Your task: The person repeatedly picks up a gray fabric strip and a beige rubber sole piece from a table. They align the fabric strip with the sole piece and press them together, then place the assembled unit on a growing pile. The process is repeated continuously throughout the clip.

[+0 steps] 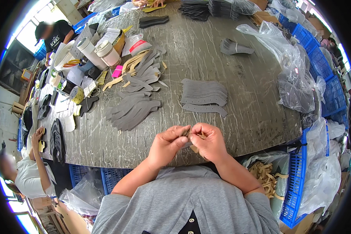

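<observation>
Both hands meet close in front of me, over the near edge of the table. My left hand [164, 145] pinches a small dark and tan strip piece [194, 148] between thumb and forefinger. From the other side my right hand [210, 145] grips the same piece, and most of it is hidden behind the fingers. Just beyond the hands lies a neat fanned stack of grey punched strips [204, 93], the nearest one a little apart with a row of small holes. To its left, loose grey curved pieces [132, 111] overlap in a pile.
Farther left, a heap of grey and tan strips [142, 70] adjoins jars [107, 54] and tools. A banded grey bundle [236, 47] lies at far right. Blue crates [294, 183] and plastic bags [296, 74] line the right edge. Several other people work around the table.
</observation>
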`<action>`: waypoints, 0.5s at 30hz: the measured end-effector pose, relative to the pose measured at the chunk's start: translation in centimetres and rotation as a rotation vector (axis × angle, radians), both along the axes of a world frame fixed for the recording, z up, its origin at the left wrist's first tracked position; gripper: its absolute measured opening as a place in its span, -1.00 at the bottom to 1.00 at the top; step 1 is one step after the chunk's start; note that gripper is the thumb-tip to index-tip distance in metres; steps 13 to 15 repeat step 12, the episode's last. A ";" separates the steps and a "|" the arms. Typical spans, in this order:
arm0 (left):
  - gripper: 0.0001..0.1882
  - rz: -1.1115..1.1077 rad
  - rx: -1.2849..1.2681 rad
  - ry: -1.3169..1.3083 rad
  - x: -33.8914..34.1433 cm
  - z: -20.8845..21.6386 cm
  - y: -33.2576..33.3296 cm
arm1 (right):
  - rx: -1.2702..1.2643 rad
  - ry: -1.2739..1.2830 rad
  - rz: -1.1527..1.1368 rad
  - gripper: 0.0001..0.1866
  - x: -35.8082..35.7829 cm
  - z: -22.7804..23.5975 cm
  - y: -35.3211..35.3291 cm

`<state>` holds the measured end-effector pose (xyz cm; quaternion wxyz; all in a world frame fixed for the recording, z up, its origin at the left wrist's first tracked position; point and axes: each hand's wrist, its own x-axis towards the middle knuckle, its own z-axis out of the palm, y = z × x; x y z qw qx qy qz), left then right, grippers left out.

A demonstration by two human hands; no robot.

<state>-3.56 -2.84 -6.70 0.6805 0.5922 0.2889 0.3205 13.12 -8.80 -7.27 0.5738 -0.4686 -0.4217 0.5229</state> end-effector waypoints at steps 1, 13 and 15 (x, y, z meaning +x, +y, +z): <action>-0.75 0.008 -0.215 -0.124 0.1 0.0 0.0 | 0.017 0.064 0.020 -0.97 0.0 -0.2 0.0; -0.61 -0.184 1.049 0.192 -0.3 4.6 3.7 | -0.101 0.277 0.302 -0.86 1.0 0.2 0.0; -0.61 -0.184 1.049 0.192 -0.3 4.6 3.7 | -0.101 0.277 0.302 -0.86 1.0 0.2 0.0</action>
